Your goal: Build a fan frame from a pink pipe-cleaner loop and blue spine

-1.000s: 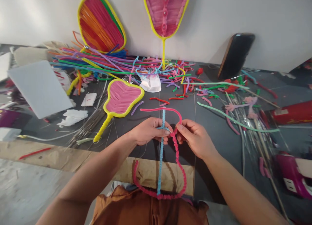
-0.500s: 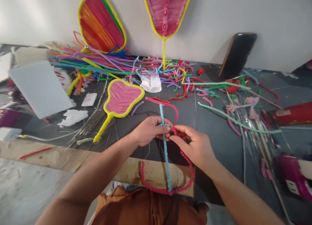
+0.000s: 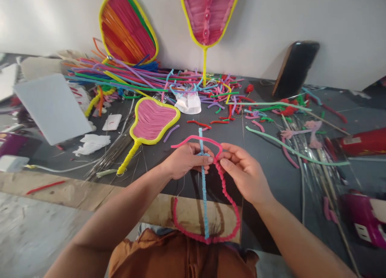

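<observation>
My left hand (image 3: 187, 160) is closed, pinching a curved wire frame wrapped in deep pink pipe cleaner (image 3: 236, 213) near its upper right end. A straight stem wrapped in light blue pipe cleaner (image 3: 204, 199) runs down the frame's middle to the bottom of the curve, with a small blue crosspiece by my left thumb. From the pinched spot, a loose pink pipe cleaner tail (image 3: 196, 137) arcs up and left, crossing the blue stem. My right hand (image 3: 245, 173) has thumb and forefinger closed around the pink pipe cleaner where it bends at the frame.
A pink fan with yellow edging (image 3: 155, 121) lies left of my hands. Behind are heaped pipe cleaners (image 3: 120, 79), two larger fan shapes against the wall and a leaning phone (image 3: 297, 69). Thin wires (image 3: 319, 165) and a red can (image 3: 362, 140) lie right.
The pink tail has swung down and toward me, now crossing the blue stem. My right fingers have shifted up and right, uncovering more of the wrapped pink frame.
</observation>
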Motion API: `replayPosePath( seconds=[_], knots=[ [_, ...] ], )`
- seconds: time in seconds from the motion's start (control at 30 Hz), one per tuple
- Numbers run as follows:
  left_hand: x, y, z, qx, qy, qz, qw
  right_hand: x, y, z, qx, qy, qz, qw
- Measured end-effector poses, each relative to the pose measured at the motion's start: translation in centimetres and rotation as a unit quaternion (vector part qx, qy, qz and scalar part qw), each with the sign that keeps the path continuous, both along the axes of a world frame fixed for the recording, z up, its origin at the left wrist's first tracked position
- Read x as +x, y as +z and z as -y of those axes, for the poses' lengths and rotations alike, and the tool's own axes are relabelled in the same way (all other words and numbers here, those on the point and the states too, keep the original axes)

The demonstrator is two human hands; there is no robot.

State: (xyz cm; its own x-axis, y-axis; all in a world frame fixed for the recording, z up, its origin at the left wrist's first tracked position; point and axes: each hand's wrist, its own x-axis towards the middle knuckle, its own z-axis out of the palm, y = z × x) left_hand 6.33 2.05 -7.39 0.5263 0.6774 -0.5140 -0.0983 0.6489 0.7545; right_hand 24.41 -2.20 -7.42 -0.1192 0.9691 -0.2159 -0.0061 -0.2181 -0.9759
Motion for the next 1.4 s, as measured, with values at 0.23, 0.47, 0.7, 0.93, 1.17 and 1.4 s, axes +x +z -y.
replayPosePath(
  seconds=[0.23,0.47,0.7,0.93,1.17,1.4],
  knots=[
    [0.2,0.2,0.2,0.034,-0.023,-0.019,0.999,0.6,-0.4,-0.1,-0.01,0.026,-0.032,0.999],
    [0.2,0.6,0.2,0.046,-0.033,-0.037,0.998,0.5,-0.6,-0.2,-0.002,-0.005,-0.078,0.997],
    [0.2,0.4,0.3,0.068,-0.043,-0.043,0.996,-0.1,-0.4,-0.4,0.053,-0.034,-0.007,0.998],
    [0.6,0.2,0.6,0.078,-0.031,-0.033,0.996,-0.9,-0.5,-0.8,0.045,-0.043,0.03,0.998],
    [0.7,0.7,0.4,0.034,0.011,-0.034,0.999,-1.0,0.8,-0.4,0.098,-0.062,0.176,0.978],
    [0.5,0.0,0.3,0.039,0.039,-0.018,0.998,-0.7,0.8,1.0,0.189,-0.015,0.258,0.947]
  ],
)
